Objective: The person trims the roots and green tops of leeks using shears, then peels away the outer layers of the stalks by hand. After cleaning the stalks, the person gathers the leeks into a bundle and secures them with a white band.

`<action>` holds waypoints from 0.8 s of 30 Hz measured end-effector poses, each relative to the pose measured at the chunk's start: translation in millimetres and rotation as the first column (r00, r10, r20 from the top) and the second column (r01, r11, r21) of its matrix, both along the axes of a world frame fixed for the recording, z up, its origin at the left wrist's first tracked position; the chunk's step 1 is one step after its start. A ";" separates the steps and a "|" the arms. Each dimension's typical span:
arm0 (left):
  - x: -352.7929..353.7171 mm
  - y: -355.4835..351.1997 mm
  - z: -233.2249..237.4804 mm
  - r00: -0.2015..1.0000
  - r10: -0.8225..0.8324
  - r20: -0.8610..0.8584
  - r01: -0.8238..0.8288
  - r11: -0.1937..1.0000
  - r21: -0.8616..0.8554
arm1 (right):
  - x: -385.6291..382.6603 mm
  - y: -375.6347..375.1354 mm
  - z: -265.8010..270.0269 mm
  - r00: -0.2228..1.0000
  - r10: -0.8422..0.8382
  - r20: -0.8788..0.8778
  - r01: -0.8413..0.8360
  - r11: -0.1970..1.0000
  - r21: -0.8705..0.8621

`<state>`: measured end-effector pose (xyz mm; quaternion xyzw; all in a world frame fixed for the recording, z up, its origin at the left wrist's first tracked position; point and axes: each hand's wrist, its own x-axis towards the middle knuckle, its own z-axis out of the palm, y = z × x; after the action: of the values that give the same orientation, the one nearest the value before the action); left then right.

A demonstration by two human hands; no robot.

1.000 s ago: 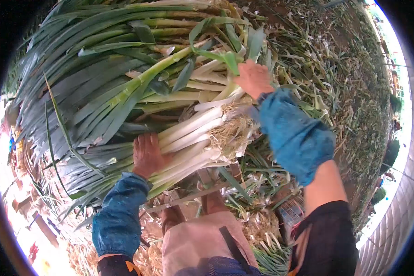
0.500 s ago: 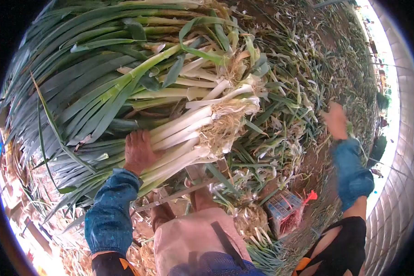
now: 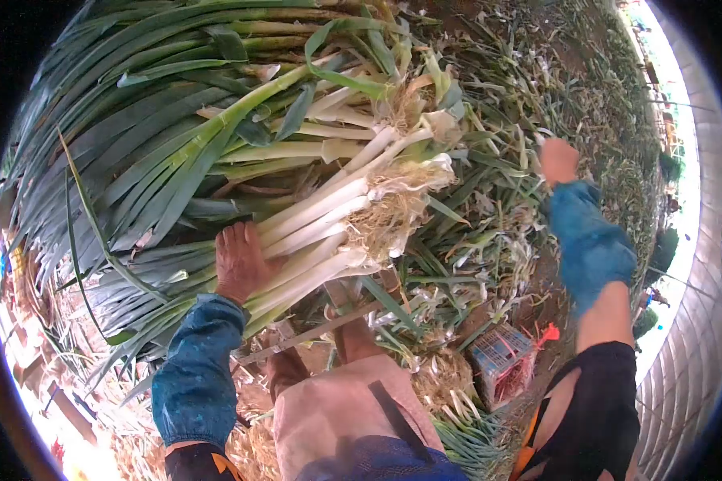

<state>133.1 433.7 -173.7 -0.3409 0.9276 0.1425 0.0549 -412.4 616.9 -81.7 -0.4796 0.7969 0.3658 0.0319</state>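
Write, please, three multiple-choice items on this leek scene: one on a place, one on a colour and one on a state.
1. Where is the left hand?
A. on the leek bundle
B. in a pocket
C. on a bucket

2. What colour are the sleeves?
A. red
B. blue
C. white

3. The bundle's roots are:
A. trimmed off
B. attached
C. wrapped in plastic

Answers:
1. A, the hand lies on the white stalks.
2. B, both forearms are covered in blue.
3. B, stringy roots hang from the stalk ends.
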 end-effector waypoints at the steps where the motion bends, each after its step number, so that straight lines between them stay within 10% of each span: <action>1: -0.5 0.1 0.4 1.000 0.000 -0.001 0.000 1.000 -0.002 | -20.3 27.3 21.4 0.996 -0.067 -0.060 0.061 0.993 -0.096; 5: 0.9 -5.6 -4.0 0.998 -0.055 0.002 0.055 0.998 -0.043 | -56.5 55.5 -7.4 0.996 -0.020 0.082 0.033 0.986 -0.164; 6: -2.7 -10.4 3.7 0.996 -0.071 0.056 0.071 0.997 0.012 | -46.8 41.2 -31.2 0.984 0.077 0.159 0.003 0.891 -0.454; 8: -13.0 -13.1 26.3 0.980 -0.110 0.165 0.088 0.987 0.135 | -6.2 -15.2 -52.9 0.894 -0.024 0.448 0.284 0.803 -0.524; 9: -14.8 -13.7 29.1 0.972 -0.117 0.204 0.088 0.985 0.146 | 14.9 -44.2 -73.5 0.781 -0.145 0.607 0.497 0.733 -0.464; 10: -18.9 -13.2 31.5 0.977 -0.155 0.146 0.132 0.979 0.155 | 25.7 -64.7 -120.7 0.164 -0.190 0.968 0.783 0.622 -0.010; 12: -30.5 -16.5 34.0 0.972 -0.232 0.019 0.226 0.960 0.163 | 181.2 -97.5 -85.3 0.556 -0.079 0.828 0.702 0.579 -0.415; 17: -42.2 -6.1 10.6 0.997 -0.074 0.032 0.066 0.974 0.216 | 179.3 -82.6 -28.0 0.553 -0.146 0.820 0.532 0.819 -0.213; 19: -46.3 5.9 21.2 0.994 -0.055 0.094 0.039 0.985 0.171 | 164.3 -91.2 -39.7 0.727 -0.064 0.683 0.356 0.886 -0.296; 24: -40.6 26.1 19.4 0.991 -0.058 0.121 0.038 0.985 0.169 | 163.1 -97.4 -97.8 0.649 -0.238 0.722 0.678 0.611 -0.409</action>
<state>92.5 459.8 -154.3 -0.3210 0.9152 0.1961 0.1446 -249.3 519.5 -179.5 -0.3125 0.9164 -0.1304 0.2135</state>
